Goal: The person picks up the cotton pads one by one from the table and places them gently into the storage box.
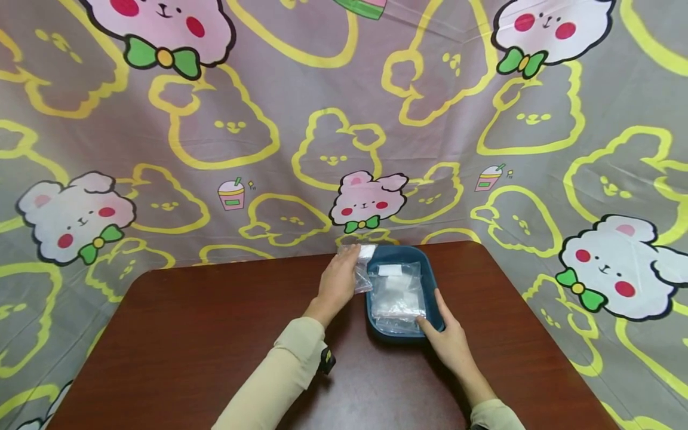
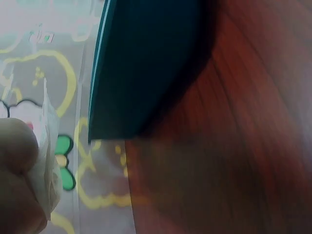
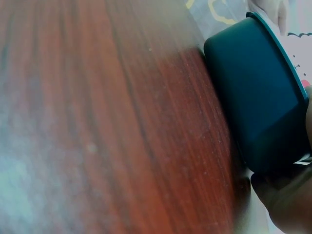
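Note:
A dark blue plastic bin point(image 1: 433, 275) stands near the table's far edge, with several clear zip bags point(image 1: 398, 295) bearing white labels lying inside. Just past its left rim, my left hand point(image 1: 337, 278) holds another clear plastic bag point(image 1: 362, 276) with a white label. The left wrist view shows the curled fingers point(image 2: 17, 151) against this bag's pale edge point(image 2: 48, 161), beside the bin wall point(image 2: 141, 73). At the bin's near right corner, my right hand point(image 1: 450, 340) grips the rim, thumb over the edge and fingers along the outer side. What the held bag contains cannot be made out.
The brown wooden table point(image 1: 215, 340) extends to the left and front of the bin. Behind it and along the sides hangs a patterned cloth point(image 1: 333, 149), close to the table's far edge. A small black device point(image 1: 326, 360) is strapped at the left wrist.

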A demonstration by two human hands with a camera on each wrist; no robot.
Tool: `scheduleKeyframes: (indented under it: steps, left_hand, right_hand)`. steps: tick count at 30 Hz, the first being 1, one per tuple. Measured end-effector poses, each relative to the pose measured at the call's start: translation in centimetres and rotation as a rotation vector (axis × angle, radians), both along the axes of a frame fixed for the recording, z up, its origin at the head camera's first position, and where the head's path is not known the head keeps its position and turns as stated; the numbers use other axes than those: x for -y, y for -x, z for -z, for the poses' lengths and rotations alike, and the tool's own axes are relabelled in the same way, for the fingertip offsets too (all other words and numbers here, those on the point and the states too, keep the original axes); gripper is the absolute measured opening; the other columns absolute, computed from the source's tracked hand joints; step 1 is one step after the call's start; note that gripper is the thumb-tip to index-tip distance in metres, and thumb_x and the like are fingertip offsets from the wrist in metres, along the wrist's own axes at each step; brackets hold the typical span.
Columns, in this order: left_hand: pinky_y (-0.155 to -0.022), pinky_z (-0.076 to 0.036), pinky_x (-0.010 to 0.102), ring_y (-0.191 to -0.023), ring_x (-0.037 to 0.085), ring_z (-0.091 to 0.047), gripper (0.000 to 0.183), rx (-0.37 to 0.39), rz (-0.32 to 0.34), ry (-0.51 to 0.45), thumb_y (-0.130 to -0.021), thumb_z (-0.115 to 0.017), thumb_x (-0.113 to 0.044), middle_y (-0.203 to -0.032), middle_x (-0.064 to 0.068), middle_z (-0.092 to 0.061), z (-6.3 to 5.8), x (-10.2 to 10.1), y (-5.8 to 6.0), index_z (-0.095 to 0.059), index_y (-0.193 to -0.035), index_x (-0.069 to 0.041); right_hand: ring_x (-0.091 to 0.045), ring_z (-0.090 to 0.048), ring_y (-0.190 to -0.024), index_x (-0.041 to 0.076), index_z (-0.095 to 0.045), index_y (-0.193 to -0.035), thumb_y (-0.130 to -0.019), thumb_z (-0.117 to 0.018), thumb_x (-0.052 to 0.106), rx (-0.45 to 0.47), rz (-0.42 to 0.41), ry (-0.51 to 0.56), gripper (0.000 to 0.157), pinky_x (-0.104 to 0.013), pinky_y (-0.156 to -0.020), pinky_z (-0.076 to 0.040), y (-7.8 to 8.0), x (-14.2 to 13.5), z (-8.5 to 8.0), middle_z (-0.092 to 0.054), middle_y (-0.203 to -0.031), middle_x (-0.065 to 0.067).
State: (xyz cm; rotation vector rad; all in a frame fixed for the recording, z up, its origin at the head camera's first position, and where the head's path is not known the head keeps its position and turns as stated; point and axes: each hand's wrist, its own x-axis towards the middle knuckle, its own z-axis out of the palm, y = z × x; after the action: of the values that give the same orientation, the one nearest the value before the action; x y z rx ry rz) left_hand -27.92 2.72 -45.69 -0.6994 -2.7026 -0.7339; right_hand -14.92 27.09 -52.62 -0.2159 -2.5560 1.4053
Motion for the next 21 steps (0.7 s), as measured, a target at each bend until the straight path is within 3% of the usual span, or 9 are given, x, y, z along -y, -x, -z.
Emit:
scheduleKeyframes:
  steps: [4, 12, 21]
  left_hand:
    - [-0.12, -0.027, 0.037, -0.143, 0.026, -0.04, 0.048, 0.028, 0.024, 0.066, -0.104, -0.047, -0.001, -0.153, 0.009, -0.047, 0.0, -2.2, -0.4, -0.045, -0.151, -0.007]
    - [-0.119, -0.029, 0.036, -0.143, 0.022, -0.039, 0.051, 0.004, 0.069, 0.201, -0.103, -0.052, -0.005, -0.155, 0.005, -0.045, -0.3, -6.1, -0.8, -0.045, -0.152, -0.012]
    - [-0.12, -0.026, 0.037, -0.146, 0.022, -0.036, 0.052, 0.025, 0.115, 0.205, -0.104, -0.052, -0.007, -0.157, 0.004, -0.042, -1.4, -8.2, -1.0, -0.041, -0.154, -0.013]
  right_hand:
    - [-0.038, -0.029, -0.146, 0.024, -0.025, -0.161, -0.095, -0.071, 0.036, 0.006, -0.004, 0.006, 0.082, -0.06, -0.116, -0.027, 0.0, 0.0, 0.0, -0.03, -0.161, -0.014]
    - [-0.039, -0.031, -0.145, 0.022, -0.027, -0.161, -0.095, -0.071, 0.033, -0.018, 0.0, 0.015, 0.08, -0.06, -0.115, -0.028, 0.2, 0.4, 0.0, -0.032, -0.16, -0.016]
    - [-0.037, -0.031, -0.145, 0.023, -0.026, -0.161, -0.095, -0.071, 0.031, -0.009, -0.001, 0.02, 0.08, -0.058, -0.116, -0.028, 0.2, 0.2, -0.2, -0.031, -0.161, -0.015]
